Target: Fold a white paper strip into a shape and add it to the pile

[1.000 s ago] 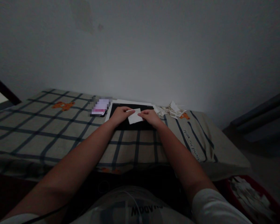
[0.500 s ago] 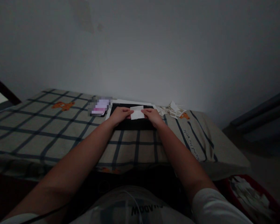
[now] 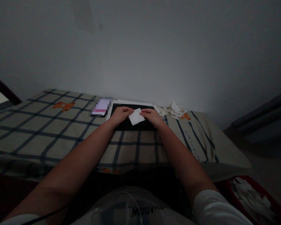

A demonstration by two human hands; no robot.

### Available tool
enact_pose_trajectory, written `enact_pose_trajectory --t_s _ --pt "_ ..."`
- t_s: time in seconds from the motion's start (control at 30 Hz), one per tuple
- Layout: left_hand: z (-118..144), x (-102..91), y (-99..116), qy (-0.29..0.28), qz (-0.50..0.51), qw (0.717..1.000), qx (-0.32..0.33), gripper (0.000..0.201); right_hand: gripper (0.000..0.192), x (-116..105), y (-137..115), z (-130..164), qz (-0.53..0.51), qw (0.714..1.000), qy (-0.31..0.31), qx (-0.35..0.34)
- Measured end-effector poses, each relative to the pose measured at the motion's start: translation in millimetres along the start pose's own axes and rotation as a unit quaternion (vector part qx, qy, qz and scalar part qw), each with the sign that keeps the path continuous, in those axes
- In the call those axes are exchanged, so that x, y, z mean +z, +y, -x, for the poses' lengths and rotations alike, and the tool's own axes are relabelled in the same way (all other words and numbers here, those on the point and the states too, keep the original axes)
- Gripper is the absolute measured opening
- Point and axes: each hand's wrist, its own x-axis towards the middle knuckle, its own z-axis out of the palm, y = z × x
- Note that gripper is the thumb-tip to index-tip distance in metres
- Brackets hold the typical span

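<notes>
"Since both hands hold it, where is the white paper square (image 3: 136, 117) in the head view?"

"Over the black pad (image 3: 144, 125); whether they touch, I can't tell. The left hand (image 3: 120, 115), fingertips nearly together, pinches its upper left side; the right hand (image 3: 153, 117) pinches the upper right side likewise."

"How would it handle?"

"Light and easily creased, I'd judge, so a soft pinch at the edges suits it best."

"And room?"

"The wall (image 3: 140, 62) rises just behind the pad, loose paper pieces (image 3: 175, 107) lie near the right hand, and the plaid-covered bench (image 3: 128, 151) runs from the pad to its near edge."
</notes>
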Motion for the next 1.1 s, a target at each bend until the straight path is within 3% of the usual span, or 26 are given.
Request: enact_pose_trajectory --t_s 0.23,0.4,0.57,0.7,0.83,1.1 --pt "2.8 1.0 3.3 -0.001 -0.016 1.000 0.006 0.027 0.020 -2.8 0.1 0.0 0.050 0.998 0.002 -0.022" --pt "1.2 1.3 0.4 0.010 -0.024 1.000 0.006 0.029 0.029 -0.7 -2.7 0.0 0.067 0.997 0.005 -0.037" --pt "-3.9 -3.1 -5.0 0.064 -0.008 0.998 -0.004 0.033 0.048 -0.4 -6.4 2.7 0.181 0.969 -0.027 -0.168" --pt "-3.3 -4.0 -2.8 0.075 -0.018 0.997 -0.002 0.030 0.046 -2.6 -4.8 4.4 0.263 0.931 -0.087 -0.240" --pt "-0.8 -1.7 0.7 0.067 -0.014 0.998 -0.008 0.028 0.041 -4.8 0.2 2.3 0.294 0.917 -0.091 -0.254" --pt "-3.2 -3.8 -2.3 0.056 0.019 0.998 -0.034 0.029 0.029 -7.2 0.6 2.6 0.306 0.916 -0.096 -0.242"
